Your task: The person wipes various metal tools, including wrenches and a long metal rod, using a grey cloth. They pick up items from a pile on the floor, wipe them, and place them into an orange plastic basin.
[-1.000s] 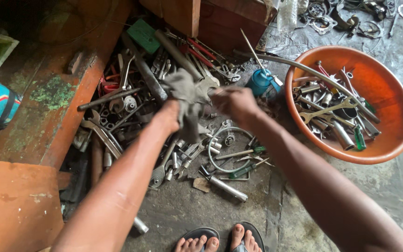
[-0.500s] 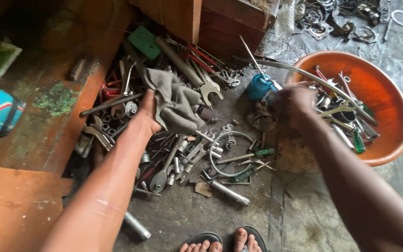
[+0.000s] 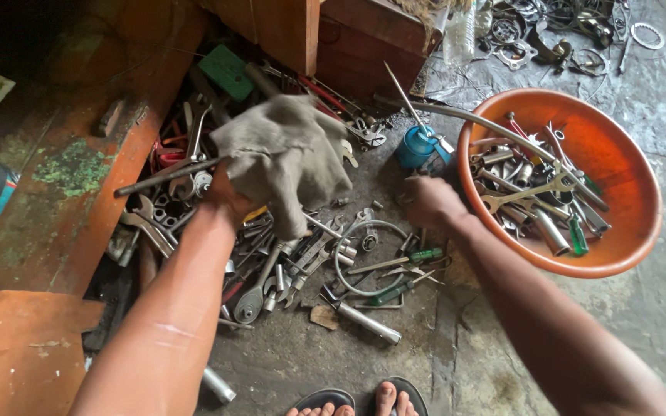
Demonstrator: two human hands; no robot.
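Observation:
My left hand grips a crumpled grey rag and holds it up over a pile of wrenches, sockets and screwdrivers on the dirty floor. My right hand hovers low with its fingers curled under, between the pile and the rim of an orange plastic basin. Whether anything is in that hand is hidden. The basin holds several spanners and sockets. A blue oil can stands just beyond my right hand.
Worn orange wooden planks run along the left, and a wooden box stands behind the pile. A long bent metal rod lies across the basin. Metal rings and gaskets lie at top right. My sandalled feet are at the bottom edge.
My right hand has let go of the rag, reached to the basin, and come back down toward the pile. The left hand now holds the rag alone, slightly higher.

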